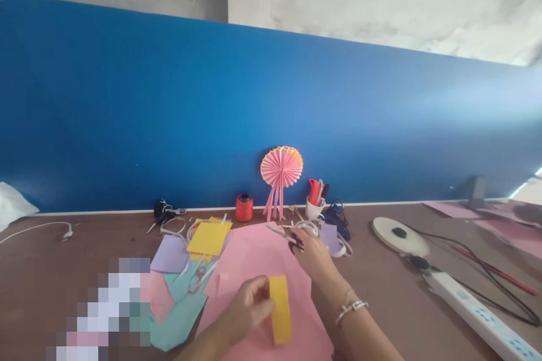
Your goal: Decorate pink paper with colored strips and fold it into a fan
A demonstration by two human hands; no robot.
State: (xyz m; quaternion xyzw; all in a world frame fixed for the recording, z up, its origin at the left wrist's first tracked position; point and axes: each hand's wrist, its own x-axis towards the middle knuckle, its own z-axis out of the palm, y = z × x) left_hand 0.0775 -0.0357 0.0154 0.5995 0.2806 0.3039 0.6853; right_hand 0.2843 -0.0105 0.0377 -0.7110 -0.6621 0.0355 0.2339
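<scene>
My left hand [256,306] pinches a folded yellow paper strip [280,311] over the pink paper sheets [254,248]. Farther forward, my right hand [311,248] has its fingers on the dark handles of a pair of scissors [293,241], whose blades point left just above the pink paper. A bracelet circles my right wrist. Behind the sheets, a pleated pink paper rosette [282,168] with hanging strips leans on the blue partition.
Left of the pink sheets lie yellow paper [208,238], purple paper [170,254], blue-green paper [182,316] and another pair of scissors [198,277]. Red thread [244,208] and a white cup [314,208] of tools stand behind. A power strip [483,316] and cables lie right. Pixelation hides the lower left.
</scene>
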